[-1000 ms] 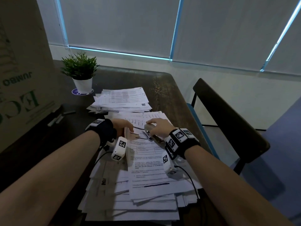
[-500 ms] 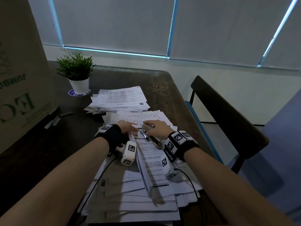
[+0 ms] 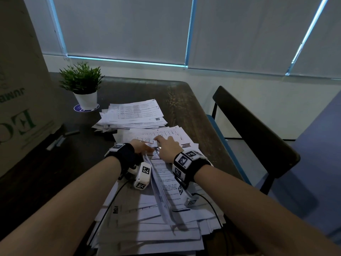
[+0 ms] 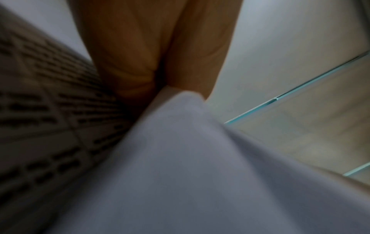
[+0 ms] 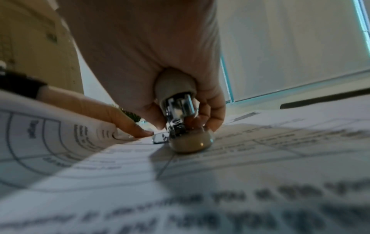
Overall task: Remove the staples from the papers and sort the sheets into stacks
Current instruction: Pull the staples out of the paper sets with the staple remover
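Observation:
A loose pile of printed sheets (image 3: 147, 224) lies in front of me on the dark table (image 3: 186, 108). My left hand (image 3: 143, 147) pinches the top corner of a lifted sheet (image 3: 158, 193), which stands on edge between my wrists. The left wrist view shows its fingers (image 4: 140, 55) on that sheet (image 4: 180, 158). My right hand (image 3: 167, 147) grips a beige and chrome staple remover (image 5: 180, 125). Its metal tip touches the papers' corner beside the left fingertips (image 5: 138, 131). I cannot make out the staple itself.
A second spread of sheets (image 3: 177, 134) lies just beyond my hands, and a tidier stack (image 3: 132, 113) behind it. A potted plant (image 3: 82, 85) stands at the back left, a large cardboard box (image 3: 20, 89) at the left, and a dark chair (image 3: 252, 130) to the right.
My left hand has folded the top sheet up from flat until it stands on edge. Both hands have shifted slightly farther up the pile; the right keeps the staple remover at the corner.

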